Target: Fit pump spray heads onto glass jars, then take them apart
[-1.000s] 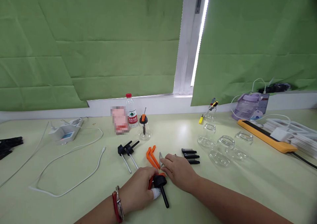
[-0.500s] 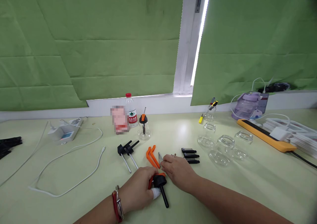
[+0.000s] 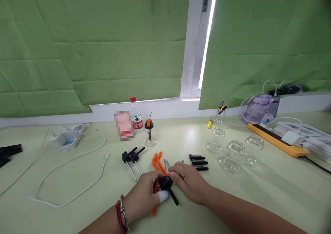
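Observation:
My left hand [image 3: 143,191], its thumb wrapped in white, is closed around a black pump head [image 3: 165,182] whose black tube points toward me. An orange lever [image 3: 155,206] sticks out below those fingers. My right hand [image 3: 190,182] is bent beside the pump head, thumb and fingers together near its orange edge; anything pinched there is hidden. Just beyond my fingertips lie thin metal pins [image 3: 166,165] and loose orange levers [image 3: 159,161]. Two black heads with metal rods [image 3: 126,157] rest to the left. Black pieces with springs [image 3: 199,162] lie in a column to the right.
Upside-down clear glass bottles [image 3: 235,151] stand at right. A fitted glass bottle [image 3: 150,139] and a water bottle [image 3: 137,118] stand at the back. A white cable [image 3: 77,154] loops across the left; a yellow-edged power strip [image 3: 279,140] and purple jug [image 3: 254,111] sit far right.
My left hand has turned and raised the pump head slightly, so more of the orange lever shows below. My right hand has drawn back from the pins, its thumb now by the pump head.

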{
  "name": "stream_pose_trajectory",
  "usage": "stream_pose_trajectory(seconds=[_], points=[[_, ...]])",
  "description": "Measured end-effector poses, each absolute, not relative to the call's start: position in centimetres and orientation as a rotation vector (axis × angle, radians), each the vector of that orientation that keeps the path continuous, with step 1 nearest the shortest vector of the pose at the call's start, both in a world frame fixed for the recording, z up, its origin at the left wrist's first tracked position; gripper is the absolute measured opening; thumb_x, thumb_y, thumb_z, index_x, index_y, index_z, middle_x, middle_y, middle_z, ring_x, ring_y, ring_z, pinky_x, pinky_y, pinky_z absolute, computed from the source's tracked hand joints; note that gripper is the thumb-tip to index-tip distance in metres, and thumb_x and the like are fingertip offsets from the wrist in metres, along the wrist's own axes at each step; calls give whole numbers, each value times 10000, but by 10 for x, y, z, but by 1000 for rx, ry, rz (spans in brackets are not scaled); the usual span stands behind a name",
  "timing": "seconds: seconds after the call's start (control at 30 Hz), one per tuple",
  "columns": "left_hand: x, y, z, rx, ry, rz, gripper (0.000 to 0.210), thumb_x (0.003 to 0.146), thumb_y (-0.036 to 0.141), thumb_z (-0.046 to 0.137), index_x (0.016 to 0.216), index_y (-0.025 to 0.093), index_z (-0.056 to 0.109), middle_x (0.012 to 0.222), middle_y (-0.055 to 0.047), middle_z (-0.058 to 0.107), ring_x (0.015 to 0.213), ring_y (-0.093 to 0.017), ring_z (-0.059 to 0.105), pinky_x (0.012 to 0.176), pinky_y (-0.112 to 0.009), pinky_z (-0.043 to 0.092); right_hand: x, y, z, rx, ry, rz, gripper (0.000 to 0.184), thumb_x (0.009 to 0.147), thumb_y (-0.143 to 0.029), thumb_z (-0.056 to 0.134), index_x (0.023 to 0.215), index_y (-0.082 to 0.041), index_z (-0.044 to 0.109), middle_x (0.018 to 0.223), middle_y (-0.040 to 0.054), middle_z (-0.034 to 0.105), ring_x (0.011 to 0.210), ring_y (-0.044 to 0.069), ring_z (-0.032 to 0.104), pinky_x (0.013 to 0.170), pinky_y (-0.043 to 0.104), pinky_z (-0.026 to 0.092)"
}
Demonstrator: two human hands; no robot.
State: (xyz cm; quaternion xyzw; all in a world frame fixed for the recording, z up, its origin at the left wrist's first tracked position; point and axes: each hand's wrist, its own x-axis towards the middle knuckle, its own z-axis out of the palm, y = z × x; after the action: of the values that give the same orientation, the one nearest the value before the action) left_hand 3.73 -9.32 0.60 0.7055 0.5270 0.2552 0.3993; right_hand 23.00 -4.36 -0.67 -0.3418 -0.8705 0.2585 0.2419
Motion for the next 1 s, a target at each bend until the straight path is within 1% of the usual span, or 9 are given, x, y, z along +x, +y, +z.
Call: stream_pose_trajectory(seconds=[0.07, 0.17, 0.3, 0.47, 0.57, 0.73, 0.83, 0.9, 1.0], points=[[38, -93, 6, 1760, 1304, 701, 247, 708, 248, 602, 939, 164, 598, 817, -15, 607, 718, -156, 529, 641, -252, 424, 231, -47, -7, -858, -2273, 991, 338, 927, -407, 357, 973, -183, 606, 841, 39, 615, 777, 152, 549, 709, 261, 414], [41, -93, 7, 1765, 1235, 739, 283, 712, 263, 614, 975, 158, 606, 864, -31, 621, 759, -166, 545, 677, -261, 440, 227, -50, -12, -770, -2066, 1430, 323, 841, -458, 516, 965, -167, 580, 839, 29, 621, 743, 145, 553, 649, 241, 424], [44, -95, 10, 1763, 1172, 751, 323, 730, 264, 607, 1035, 157, 601, 899, -41, 624, 772, -168, 552, 698, -274, 448, 223, -48, -16, -735, -1752, 1757, 313, 753, -407, 644, 914, -155, 550, 820, 21, 615, 715, 126, 555, 632, 233, 426], [45, -96, 13, 1681, 1124, 781, 292, 787, 260, 551, 1058, 158, 587, 819, -30, 594, 722, -158, 539, 660, -272, 449, 227, -45, -11, -875, -1621, 1762, 244, 748, -345, 620, 886, -174, 514, 710, -31, 544, 494, 69, 479, 470, 204, 361], [43, -93, 11, 1656, 1108, 847, 302, 794, 273, 560, 1079, 174, 580, 875, -47, 607, 765, -170, 559, 687, -284, 462, 230, -40, -6, -924, -1548, 1701, 206, 768, -310, 553, 918, -185, 488, 627, -51, 501, 467, 76, 461, 428, 193, 314], [27, -77, 3, 1675, 1350, 1060, 397, 798, 347, 557, 1154, 173, 548, 1063, -93, 595, 907, -203, 575, 791, -331, 483, 241, -28, 3, -996, -1299, 1465, 190, 802, -332, 490, 938, -203, 455, 569, -62, 452, 497, 87, 414, 447, 198, 301], [16, -65, 0, 1629, 1653, 1116, 478, 787, 423, 536, 1192, 169, 528, 1029, -73, 569, 794, -182, 578, 697, -330, 508, 245, -24, 4, -1025, -1252, 1448, 193, 806, -352, 485, 929, -205, 457, 578, -55, 457, 508, 87, 396, 460, 201, 291], [11, -59, 0, 1638, 1753, 1096, 449, 788, 438, 519, 1142, 165, 565, 975, -61, 548, 724, -167, 560, 647, -326, 506, 244, -25, 3, -1023, -1265, 1468, 196, 802, -349, 487, 933, -206, 455, 580, -56, 450, 508, 89, 390, 466, 206, 287], [11, -56, 0, 1709, 1794, 1058, 353, 783, 408, 521, 1020, 164, 613, 937, -59, 511, 722, -170, 537, 638, -325, 492, 241, -29, 2, -998, -1319, 1484, 212, 790, -334, 508, 949, -208, 449, 609, -56, 444, 518, 91, 391, 483, 215, 298]])
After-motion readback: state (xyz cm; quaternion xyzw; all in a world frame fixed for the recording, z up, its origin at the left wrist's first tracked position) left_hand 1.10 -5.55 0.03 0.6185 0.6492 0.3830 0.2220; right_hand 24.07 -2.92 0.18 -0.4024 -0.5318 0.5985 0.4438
